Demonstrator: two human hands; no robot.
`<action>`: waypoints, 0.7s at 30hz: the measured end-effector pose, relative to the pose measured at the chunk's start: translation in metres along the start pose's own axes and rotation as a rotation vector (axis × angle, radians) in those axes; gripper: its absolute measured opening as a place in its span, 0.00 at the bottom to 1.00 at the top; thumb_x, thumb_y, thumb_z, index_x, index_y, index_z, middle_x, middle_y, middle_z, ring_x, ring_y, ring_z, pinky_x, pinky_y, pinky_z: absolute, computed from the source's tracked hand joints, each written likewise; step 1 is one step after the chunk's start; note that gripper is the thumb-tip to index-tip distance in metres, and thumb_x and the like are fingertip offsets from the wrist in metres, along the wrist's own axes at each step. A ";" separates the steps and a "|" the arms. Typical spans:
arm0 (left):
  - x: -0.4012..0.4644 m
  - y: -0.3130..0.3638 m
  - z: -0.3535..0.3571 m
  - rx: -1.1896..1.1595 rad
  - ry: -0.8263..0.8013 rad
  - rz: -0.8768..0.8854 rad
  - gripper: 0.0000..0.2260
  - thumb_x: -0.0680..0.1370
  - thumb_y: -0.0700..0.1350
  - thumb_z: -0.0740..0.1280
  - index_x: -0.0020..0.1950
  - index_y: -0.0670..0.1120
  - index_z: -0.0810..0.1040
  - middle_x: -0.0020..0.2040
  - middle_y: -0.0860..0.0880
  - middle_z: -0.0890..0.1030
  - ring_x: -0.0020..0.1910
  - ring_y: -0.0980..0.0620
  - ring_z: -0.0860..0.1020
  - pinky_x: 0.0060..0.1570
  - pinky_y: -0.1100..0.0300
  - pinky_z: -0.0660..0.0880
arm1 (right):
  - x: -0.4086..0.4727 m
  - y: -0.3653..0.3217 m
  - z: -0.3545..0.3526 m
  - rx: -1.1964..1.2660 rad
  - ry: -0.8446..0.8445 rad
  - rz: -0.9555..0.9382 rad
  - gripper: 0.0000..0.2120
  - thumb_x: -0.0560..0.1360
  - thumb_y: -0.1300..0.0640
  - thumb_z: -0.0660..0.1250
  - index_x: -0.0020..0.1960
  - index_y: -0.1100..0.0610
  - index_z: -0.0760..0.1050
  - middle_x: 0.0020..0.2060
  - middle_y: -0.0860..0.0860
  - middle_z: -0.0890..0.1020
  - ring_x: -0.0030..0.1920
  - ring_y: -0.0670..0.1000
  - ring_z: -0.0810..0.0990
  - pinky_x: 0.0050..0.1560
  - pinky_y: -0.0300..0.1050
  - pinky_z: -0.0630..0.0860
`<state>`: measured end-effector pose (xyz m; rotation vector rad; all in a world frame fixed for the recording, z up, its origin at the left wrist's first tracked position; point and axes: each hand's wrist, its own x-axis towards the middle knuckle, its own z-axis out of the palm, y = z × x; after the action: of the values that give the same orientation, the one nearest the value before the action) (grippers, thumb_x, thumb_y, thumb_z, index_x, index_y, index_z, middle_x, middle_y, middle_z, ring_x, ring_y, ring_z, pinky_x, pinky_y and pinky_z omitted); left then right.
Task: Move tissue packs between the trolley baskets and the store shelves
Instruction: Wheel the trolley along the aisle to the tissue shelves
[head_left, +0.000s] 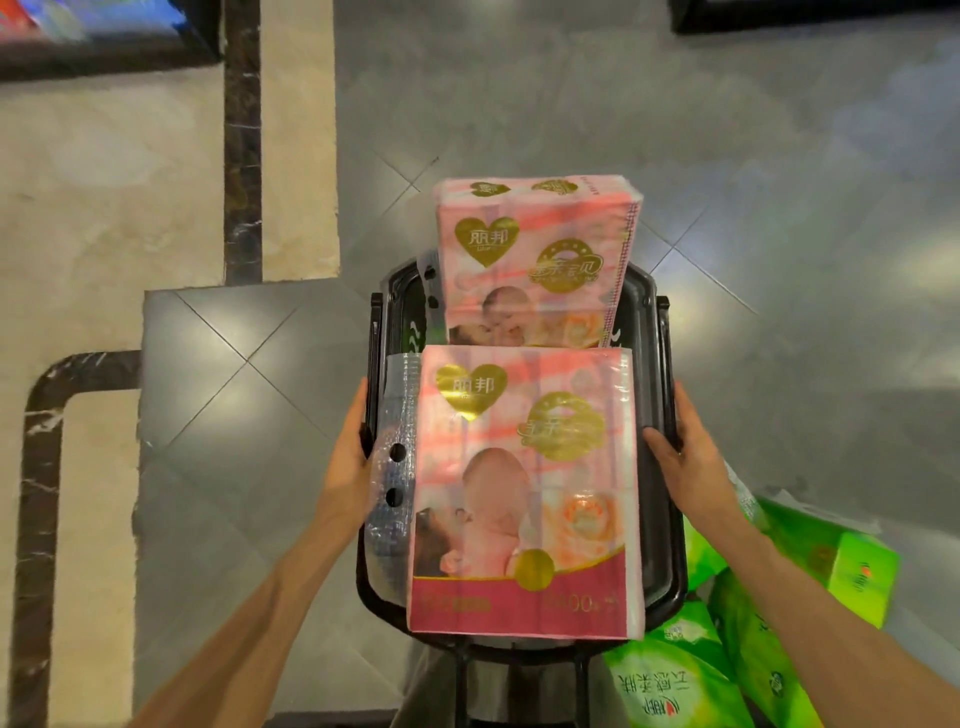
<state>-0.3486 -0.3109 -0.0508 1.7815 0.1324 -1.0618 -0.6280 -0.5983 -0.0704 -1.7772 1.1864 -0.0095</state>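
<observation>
Pink packs (524, 488), green packs (779, 639)

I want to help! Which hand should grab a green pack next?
Right. The right hand holds the basket edge beside the green packs, lower right. The left hand is across the pink pack.

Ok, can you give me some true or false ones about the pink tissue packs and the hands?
1. Two pink tissue packs sit on the black basket. True: a near pack and a far pack.
2. The left hand lifts a green pack. False: it holds the basket's left rim.
3. Green packs lie lower right of the basket. True.
4. The right hand is up in the air. False: it holds the basket's right rim.
5. The floor is carpet. False: shiny tiles.
</observation>
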 end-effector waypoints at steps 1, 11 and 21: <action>-0.013 0.010 -0.006 0.023 0.001 0.061 0.39 0.70 0.74 0.70 0.78 0.63 0.65 0.75 0.54 0.73 0.75 0.49 0.71 0.73 0.41 0.67 | -0.006 -0.012 -0.004 -0.006 -0.005 -0.005 0.33 0.82 0.59 0.66 0.81 0.43 0.57 0.72 0.46 0.74 0.69 0.49 0.76 0.72 0.56 0.71; -0.221 0.128 -0.067 0.096 0.116 0.154 0.25 0.79 0.75 0.47 0.74 0.74 0.62 0.78 0.63 0.64 0.78 0.57 0.63 0.79 0.47 0.58 | -0.134 -0.190 -0.080 0.034 -0.145 -0.130 0.31 0.83 0.59 0.64 0.77 0.34 0.56 0.69 0.37 0.73 0.69 0.45 0.73 0.70 0.42 0.66; -0.357 0.183 -0.105 0.045 0.173 0.209 0.41 0.75 0.71 0.63 0.83 0.58 0.54 0.82 0.53 0.61 0.79 0.48 0.62 0.76 0.45 0.60 | -0.234 -0.291 -0.127 -0.091 -0.125 -0.259 0.27 0.83 0.59 0.64 0.75 0.38 0.59 0.66 0.39 0.74 0.64 0.50 0.78 0.66 0.45 0.71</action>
<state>-0.4062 -0.1843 0.3400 1.8816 0.0263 -0.7671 -0.6062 -0.5018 0.3112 -1.9719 0.8740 0.0035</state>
